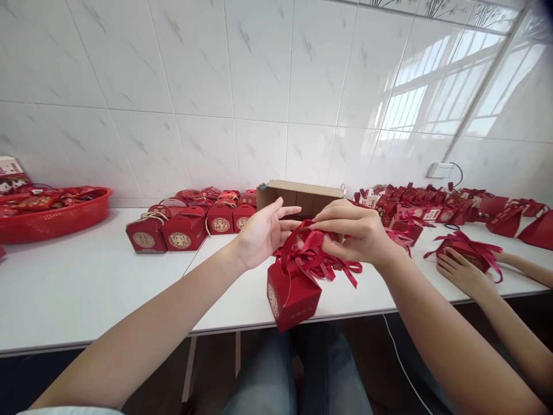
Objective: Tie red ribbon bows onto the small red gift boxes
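A red gift box [298, 297] with a round gold label stands tilted near the table's front edge. From its top rises a red ribbon [286, 256], pinched by my right hand [356, 230] with thumb and fingers closed. My left hand [261, 233] is beside the ribbon, palm turned inward, thumb and forefinger stretched apart. Its lower fingertips are close to the ribbon; whether they press on it is hard to see. Behind the gift box lies a pile of loose red ribbons [330, 266], partly covered by my hands.
Beyond my hands sits an open cardboard box [302, 185]. Several red gift boxes [185, 227] line the left, more [444, 210] the right. A red basket [56, 222] of packets is far left. At right another person's hands [466, 274] hold a ribboned box [470, 253].
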{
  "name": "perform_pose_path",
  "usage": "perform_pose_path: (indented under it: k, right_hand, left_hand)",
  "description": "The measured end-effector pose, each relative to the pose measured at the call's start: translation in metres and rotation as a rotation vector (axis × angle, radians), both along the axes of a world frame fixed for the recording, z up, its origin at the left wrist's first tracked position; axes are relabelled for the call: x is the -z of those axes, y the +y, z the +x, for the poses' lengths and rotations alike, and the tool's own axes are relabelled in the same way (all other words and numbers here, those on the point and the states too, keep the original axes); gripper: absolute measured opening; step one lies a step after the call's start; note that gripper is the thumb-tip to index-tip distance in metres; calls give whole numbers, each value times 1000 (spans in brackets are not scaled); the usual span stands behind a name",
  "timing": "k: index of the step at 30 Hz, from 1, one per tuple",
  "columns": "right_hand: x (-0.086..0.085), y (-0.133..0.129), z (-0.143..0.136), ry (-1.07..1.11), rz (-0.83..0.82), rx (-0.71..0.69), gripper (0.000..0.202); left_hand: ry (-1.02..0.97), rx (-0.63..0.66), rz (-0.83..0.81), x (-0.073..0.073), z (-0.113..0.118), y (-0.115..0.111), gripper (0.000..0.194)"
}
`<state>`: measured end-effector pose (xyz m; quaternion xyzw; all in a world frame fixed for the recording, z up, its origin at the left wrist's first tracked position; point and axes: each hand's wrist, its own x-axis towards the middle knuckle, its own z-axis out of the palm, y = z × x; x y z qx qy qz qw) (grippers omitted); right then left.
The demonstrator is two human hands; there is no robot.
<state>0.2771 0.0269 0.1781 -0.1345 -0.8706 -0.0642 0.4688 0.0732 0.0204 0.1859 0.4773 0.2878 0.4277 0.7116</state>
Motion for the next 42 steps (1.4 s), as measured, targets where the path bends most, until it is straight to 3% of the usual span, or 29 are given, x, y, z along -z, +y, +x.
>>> perform_pose_path:
  k: [3, 5, 8, 11, 13, 16, 19, 22, 24, 26, 29, 32, 35, 38, 42]
  right_hand:
    - [5, 0, -4, 86, -56, -34, 22]
    - [9, 0, -6, 191, -189, -77, 21]
    - [22, 2, 0, 432, -468, -185, 17]
    - [48, 5, 21, 644, -753, -206, 12]
    - [72, 6, 42, 703, -930, -106, 12]
    - [115, 5, 73, 656, -1104, 174, 15]
    - [155, 3, 91, 576, -1081, 482, 21]
    - [178, 2, 89, 486, -975, 619, 26]
    - [177, 1, 79, 460, -841, 685, 22]
    - [166, -1, 65, 453, -689, 722, 29]
    - [142, -3, 37, 455, -614, 633, 30]
    - [126, -3, 9, 408, -697, 451, 23]
    - [126, 1, -14, 310, -890, 316, 29]
    - [134, 1, -28, 226, -1023, 247, 31]
    - [141, -9, -37, 276, -1069, 259, 34]
  left_hand:
    - [-17, 0, -11, 0, 2, 0, 42]
    - [8, -57, 75, 2, 2, -1, 42]
    - [150, -272, 395, 9, -8, -5, 46]
    - [514, -573, 719, 22, -37, -11, 57]
    - [807, -786, 829, 35, -66, -18, 61]
    - [1054, -890, 933, 62, -114, -28, 51]
    - [1272, -797, 908, 94, -150, -34, 41]
    - [1364, -587, 793, 119, -162, -32, 32]
    - [1379, -517, 789, 125, -156, -29, 29]
    - [1315, -522, 843, 122, -139, -28, 25]
    - [1117, -512, 765, 110, -104, -33, 21]
    - [910, -357, 595, 103, -67, -40, 20]
    - [834, -325, 561, 108, -43, -38, 21]
    - [811, -369, 521, 117, -32, -27, 30]
    - [729, -351, 374, 118, -29, -15, 39]
